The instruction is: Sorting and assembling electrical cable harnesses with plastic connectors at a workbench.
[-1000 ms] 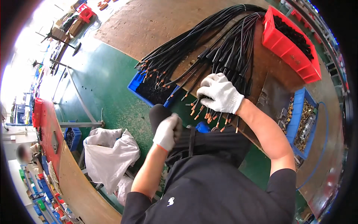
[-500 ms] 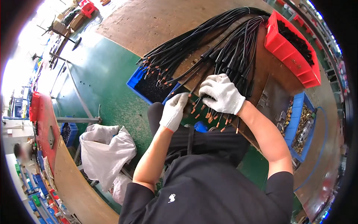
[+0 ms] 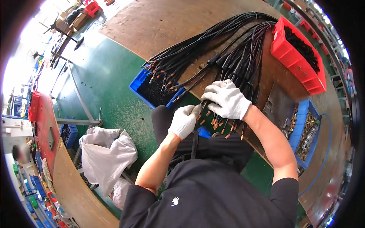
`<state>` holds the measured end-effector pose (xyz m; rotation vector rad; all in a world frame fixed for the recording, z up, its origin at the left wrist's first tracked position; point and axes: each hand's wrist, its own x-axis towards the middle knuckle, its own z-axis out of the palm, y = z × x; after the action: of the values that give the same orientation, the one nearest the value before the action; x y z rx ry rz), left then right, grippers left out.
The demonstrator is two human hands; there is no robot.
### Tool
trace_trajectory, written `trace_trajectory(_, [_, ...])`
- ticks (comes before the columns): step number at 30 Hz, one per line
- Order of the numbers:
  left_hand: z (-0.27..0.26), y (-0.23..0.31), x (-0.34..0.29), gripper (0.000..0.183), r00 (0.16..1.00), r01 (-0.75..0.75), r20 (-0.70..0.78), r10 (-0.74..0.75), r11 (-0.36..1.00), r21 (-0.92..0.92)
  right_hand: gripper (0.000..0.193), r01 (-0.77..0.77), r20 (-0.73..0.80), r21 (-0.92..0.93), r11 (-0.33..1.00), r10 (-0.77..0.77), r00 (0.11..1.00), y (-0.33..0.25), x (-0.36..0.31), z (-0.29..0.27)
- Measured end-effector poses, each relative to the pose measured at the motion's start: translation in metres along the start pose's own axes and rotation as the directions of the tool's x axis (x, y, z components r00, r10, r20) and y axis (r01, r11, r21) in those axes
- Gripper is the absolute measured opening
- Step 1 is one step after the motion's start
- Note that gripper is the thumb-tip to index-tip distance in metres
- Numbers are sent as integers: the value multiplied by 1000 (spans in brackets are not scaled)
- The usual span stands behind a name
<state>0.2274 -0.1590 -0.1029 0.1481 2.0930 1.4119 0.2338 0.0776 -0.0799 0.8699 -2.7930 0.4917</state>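
Note:
Both my hands wear white knit gloves and meet at the table's near edge. My left hand [image 3: 184, 121] is closed, thumb and fingers pinched on the end of a black cable. Against those fingertips, my right hand [image 3: 227, 100] curls over black cables, its fingers closed on the same spot; exactly what lies under them is hidden. The cable bundle [image 3: 243, 70] with thicker black sleeves runs beneath my right hand, its bare copper ends [image 3: 216, 123] hanging below it. Left of it, another black cable bundle [image 3: 186, 51] fans out, copper ends over the table edge.
Below the left bundle sits a blue bin [image 3: 141, 93] of small black parts. A red bin [image 3: 298, 67] of black parts stands on the wooden table [image 3: 152, 22] at right, near a blue bin [image 3: 298, 127] of brass-coloured fittings. A white sack [image 3: 108, 152] is at left.
My left hand has moved right and slightly nearer me, its fingertips now meeting the right hand's. The right hand stays over the sleeved bundle, nearly in place.

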Motion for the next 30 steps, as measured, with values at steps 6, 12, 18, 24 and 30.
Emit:
trace_trajectory(6, [-9, -43, -23, 45, 996, 74, -51, -77, 996, -55, 22, -10, -44, 15, 1000, 11, 999, -2, 2, 2])
trace_trajectory(12, [-48, -97, -26, 25, 973, 110, -61, -222, 683, -722, 32, -22, -84, -86, 996, 15, 996, -1, 52, -7])
trace_trajectory(18, [-49, -71, -6, 25, 979, 59, -70, -194, 590, -805, 32, 23, 16, -136, 990, -21, 1000, 16, 68, 18])
trace_trajectory(24, [-43, -42, -2, 33, 974, 139, -39, -224, 725, -675, 26, 71, -26, -2, 997, -71, 997, 23, 49, 12])
trace_trajectory(30, [-44, -39, 22, 52, 984, -150, -77, 158, 983, 104, 25, 82, 9, -16, 997, -82, 997, 18, 51, 17])
